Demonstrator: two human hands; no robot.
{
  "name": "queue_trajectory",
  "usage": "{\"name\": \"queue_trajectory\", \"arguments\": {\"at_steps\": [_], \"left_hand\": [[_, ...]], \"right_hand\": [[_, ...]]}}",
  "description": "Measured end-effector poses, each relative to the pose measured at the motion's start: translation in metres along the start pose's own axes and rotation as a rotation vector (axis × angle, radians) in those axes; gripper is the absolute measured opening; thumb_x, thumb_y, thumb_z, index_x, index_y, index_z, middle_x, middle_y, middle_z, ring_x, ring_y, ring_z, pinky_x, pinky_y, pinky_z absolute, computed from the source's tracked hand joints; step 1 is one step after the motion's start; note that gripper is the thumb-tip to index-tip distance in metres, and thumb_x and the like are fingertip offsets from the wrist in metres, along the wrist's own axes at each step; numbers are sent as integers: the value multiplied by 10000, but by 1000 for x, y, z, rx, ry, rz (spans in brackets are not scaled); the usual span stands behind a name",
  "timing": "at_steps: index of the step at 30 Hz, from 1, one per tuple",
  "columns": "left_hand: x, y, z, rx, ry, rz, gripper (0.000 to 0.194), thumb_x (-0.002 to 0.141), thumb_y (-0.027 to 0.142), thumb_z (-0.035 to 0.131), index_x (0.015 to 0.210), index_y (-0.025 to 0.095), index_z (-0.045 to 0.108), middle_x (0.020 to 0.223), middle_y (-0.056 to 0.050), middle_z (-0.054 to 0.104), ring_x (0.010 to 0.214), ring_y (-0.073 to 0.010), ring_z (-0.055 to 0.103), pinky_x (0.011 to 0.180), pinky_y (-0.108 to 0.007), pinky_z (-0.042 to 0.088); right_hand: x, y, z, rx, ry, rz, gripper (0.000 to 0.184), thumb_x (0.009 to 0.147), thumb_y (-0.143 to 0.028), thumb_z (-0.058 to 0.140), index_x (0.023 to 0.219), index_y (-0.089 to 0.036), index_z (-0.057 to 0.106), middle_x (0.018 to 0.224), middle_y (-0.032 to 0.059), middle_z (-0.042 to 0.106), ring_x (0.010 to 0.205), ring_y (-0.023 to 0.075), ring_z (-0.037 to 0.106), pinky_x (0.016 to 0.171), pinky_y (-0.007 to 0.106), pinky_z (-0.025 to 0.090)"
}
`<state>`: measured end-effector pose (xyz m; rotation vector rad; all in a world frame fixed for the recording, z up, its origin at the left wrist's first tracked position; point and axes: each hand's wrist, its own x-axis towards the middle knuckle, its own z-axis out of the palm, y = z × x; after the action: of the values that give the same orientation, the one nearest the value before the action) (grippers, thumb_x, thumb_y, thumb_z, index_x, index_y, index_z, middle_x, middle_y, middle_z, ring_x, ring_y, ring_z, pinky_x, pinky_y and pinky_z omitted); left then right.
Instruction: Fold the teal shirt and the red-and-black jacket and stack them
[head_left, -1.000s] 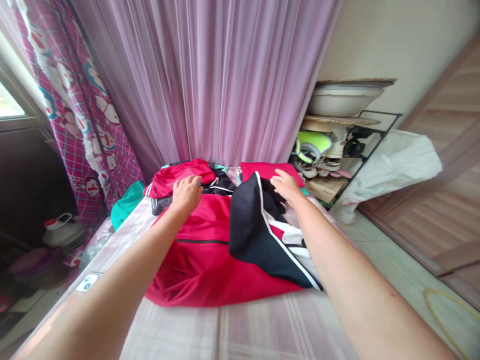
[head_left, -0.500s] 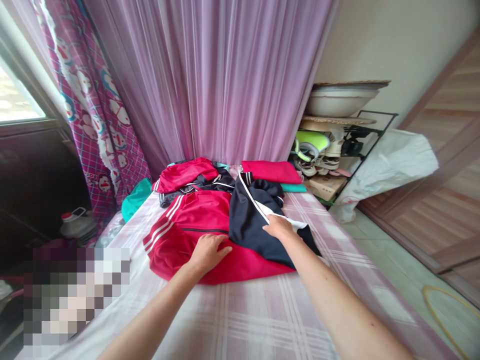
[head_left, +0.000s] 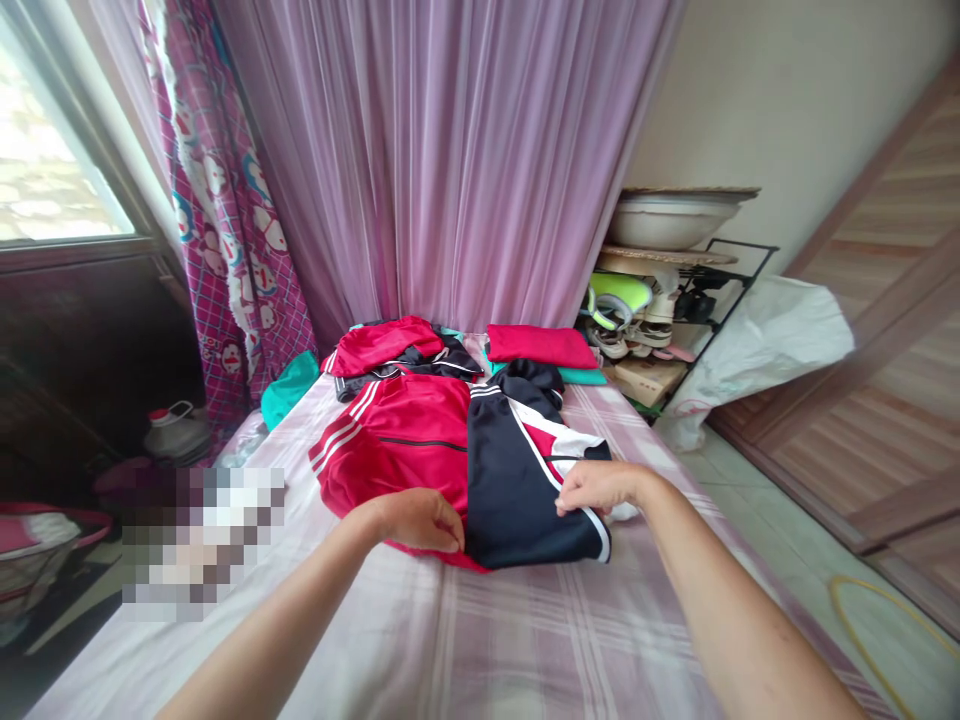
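Note:
A red track jacket with white sleeve stripes lies flat on the checked bed sheet. My left hand grips its lower hem, fingers curled over the edge. Beside it lies a navy track jacket with white piping and a red-and-white panel. My right hand holds that jacket's edge near the panel. Behind them are a crumpled red garment, a dark striped garment and a folded red cloth. A teal cloth lies at the bed's left edge.
A pink-mauve curtain hangs behind the bed. To the right, a metal rack holds shoes and a white basin, next to a white sack. A plastic jug stands on the floor to the left, below a window.
The navy jacket no longer lies heaped over the red one. It now lies flat beside it. Both hands have moved to the lower hems, and my right hand has shifted right.

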<state>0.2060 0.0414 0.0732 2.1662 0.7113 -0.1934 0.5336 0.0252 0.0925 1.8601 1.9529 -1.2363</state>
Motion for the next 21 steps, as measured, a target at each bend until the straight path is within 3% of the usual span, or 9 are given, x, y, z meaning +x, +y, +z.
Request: {"name": "queue_trajectory", "arguments": {"at_steps": [2, 3, 6, 9, 14, 16, 18, 21], "left_hand": [[1, 1, -2, 12, -21, -10, 215, 850, 267, 578, 947, 215, 763, 878, 16, 763, 800, -130, 682, 703, -181, 489], [3, 0, -3, 51, 24, -34, 237, 873, 292, 556, 974, 212, 755, 919, 5, 762, 830, -138, 684, 724, -189, 494], [8, -10, -7, 258, 294, -176, 317, 933, 330, 470, 1103, 218, 713, 1131, -37, 729, 1032, -185, 661, 872, -243, 489], [5, -26, -9, 436, 451, -370, 350, 939, 332, 447, 1156, 194, 684, 1240, -116, 679, 1169, -270, 607, 961, -350, 472], [-15, -50, -15, 527, 369, -585, 303, 883, 355, 524, 981, 163, 737, 1091, -176, 724, 1060, -341, 668, 869, -420, 522], [-21, -55, -22, 525, 316, -607, 227, 809, 353, 619, 836, 169, 749, 970, -158, 751, 987, -341, 694, 822, -404, 538], [-23, -60, -32, 522, 292, -629, 198, 758, 362, 667, 719, 180, 735, 856, -134, 757, 913, -324, 710, 772, -377, 546], [-23, -67, -53, 528, 336, -652, 248, 791, 409, 614, 732, 202, 737, 865, -115, 763, 902, -301, 713, 760, -363, 542]], "right_hand": [[-4, -2, 2, -4, 19, 45, 337, 797, -459, 624, 904, -181, 782, 734, 29, 704, 606, 132, 607, 510, 210, 395], [-4, -5, 3, 4, 58, 68, 333, 806, -465, 623, 896, -182, 774, 788, 36, 717, 630, 129, 622, 516, 204, 396], [-2, -16, 10, -7, 138, 153, 272, 840, -401, 609, 845, -167, 748, 885, 61, 736, 706, 140, 659, 547, 205, 408], [2, -23, 22, -39, 65, 220, 245, 846, -333, 608, 744, -147, 731, 756, 64, 725, 684, 149, 657, 533, 210, 390], [2, -12, 21, 48, -35, 214, 318, 889, -360, 554, 724, -145, 720, 755, 64, 737, 639, 113, 647, 523, 184, 383], [5, -3, 10, 32, 109, 214, 303, 889, -361, 545, 758, -155, 725, 783, 59, 746, 634, 111, 649, 532, 186, 399], [10, 4, -3, -26, 354, 227, 282, 884, -358, 537, 802, -177, 738, 821, 55, 755, 692, 136, 668, 562, 202, 417], [25, 11, -23, -106, 635, 263, 302, 895, -330, 476, 906, -212, 754, 965, 67, 762, 892, 199, 684, 664, 241, 442]]}}
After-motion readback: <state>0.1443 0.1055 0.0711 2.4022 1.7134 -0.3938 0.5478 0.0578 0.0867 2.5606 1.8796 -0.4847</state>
